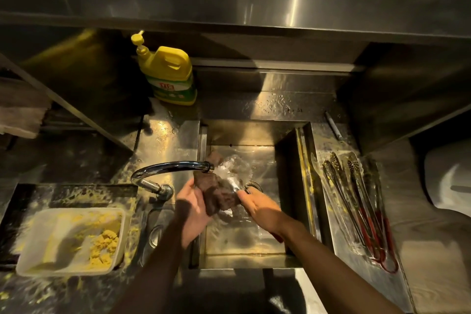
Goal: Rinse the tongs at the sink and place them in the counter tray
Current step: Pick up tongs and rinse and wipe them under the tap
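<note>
Left hand point(195, 208): closed around a dark scrubbing cloth point(216, 192), which it presses to the tongs over the sink.
Right hand point(260, 208): clamped on the handle end of the tongs point(234, 183); a bit of red grip shows under the wrist.
Tongs in hand: over the sink basin point(242, 245), metal tips up under the water, mostly hidden by cloth and splash, so whether their arms are sprung apart or squeezed together I cannot tell.
Step in hand: this looks like the scrub and rinse stage, not yet the move to the tray.
How to do it well: keep the perforated tips directly under the stream, turn the tongs so both faces get water, draw the cloth from the handle toward the tips, and let them drip over the basin before they cross the rim.
Left of sink: a plastic tub point(71, 239) with yellow crumbs sits on the surface, crumbs scattered round it; keep the clean tips away from that side.
Tap point(173, 167): spout reaches from the left over the basin, water running.
Counter tray point(341, 245): just right of the sink, already holding several red-handled tongs point(362, 201), tips at the far end.
Far back: yellow detergent bottle point(170, 74) against the steel wall.
</note>
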A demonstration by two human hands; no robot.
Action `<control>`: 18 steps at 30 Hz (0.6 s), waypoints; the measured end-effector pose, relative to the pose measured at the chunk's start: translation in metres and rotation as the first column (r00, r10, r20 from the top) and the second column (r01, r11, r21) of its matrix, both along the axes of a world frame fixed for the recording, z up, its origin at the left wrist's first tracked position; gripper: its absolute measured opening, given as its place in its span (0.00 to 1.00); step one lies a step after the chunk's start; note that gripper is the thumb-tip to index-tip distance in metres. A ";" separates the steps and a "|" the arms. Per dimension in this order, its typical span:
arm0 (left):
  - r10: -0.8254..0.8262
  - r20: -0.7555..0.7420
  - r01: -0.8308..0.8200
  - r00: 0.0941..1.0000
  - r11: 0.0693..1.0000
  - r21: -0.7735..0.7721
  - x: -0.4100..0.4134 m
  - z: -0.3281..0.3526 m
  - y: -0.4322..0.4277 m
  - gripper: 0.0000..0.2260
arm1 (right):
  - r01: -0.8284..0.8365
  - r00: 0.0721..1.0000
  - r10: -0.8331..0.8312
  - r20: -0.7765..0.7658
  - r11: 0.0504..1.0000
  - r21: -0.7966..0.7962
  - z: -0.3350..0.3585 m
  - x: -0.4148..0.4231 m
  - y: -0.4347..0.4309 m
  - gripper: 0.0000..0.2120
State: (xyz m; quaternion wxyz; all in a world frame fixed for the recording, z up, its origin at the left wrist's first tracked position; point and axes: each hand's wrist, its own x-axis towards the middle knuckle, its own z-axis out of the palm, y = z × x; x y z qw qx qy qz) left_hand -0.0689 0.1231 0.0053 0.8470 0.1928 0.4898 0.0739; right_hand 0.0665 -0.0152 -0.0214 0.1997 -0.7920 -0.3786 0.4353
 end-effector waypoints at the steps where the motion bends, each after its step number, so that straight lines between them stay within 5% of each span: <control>1: 0.004 -0.056 -0.001 0.998 0.999 0.051 0.004 -0.004 -0.001 0.19 | -0.008 0.999 0.008 0.041 1.000 0.013 -0.003 0.002 0.007 0.24; 5: -0.117 -0.162 0.152 0.980 0.962 0.227 0.018 -0.014 -0.006 0.30 | -0.074 0.995 0.080 0.061 0.993 -0.092 -0.008 0.000 0.023 0.34; 7: -0.179 -0.302 0.275 0.936 0.909 0.313 0.027 -0.015 -0.006 0.37 | -0.081 0.995 0.086 0.042 0.990 -0.115 -0.011 -0.002 0.020 0.31; 10: 0.045 -0.421 0.115 0.906 0.931 0.346 0.041 -0.019 -0.008 0.25 | -0.056 0.996 0.061 0.062 0.995 -0.079 -0.012 -0.003 0.015 0.28; 13: 0.205 -0.331 -0.144 0.921 0.969 0.201 0.057 -0.022 -0.022 0.18 | 0.010 0.994 -0.004 0.110 0.999 -0.046 -0.020 -0.012 0.021 0.26; 15: 0.088 -0.240 -0.040 0.967 0.979 0.198 0.057 -0.024 -0.025 0.20 | 0.015 0.994 -0.012 0.109 1.000 -0.024 -0.023 -0.009 0.022 0.23; 18: -0.036 -0.278 0.132 0.960 0.932 0.338 0.046 -0.025 -0.010 0.21 | -0.187 0.966 0.195 0.168 0.980 -0.064 -0.014 0.018 0.016 0.26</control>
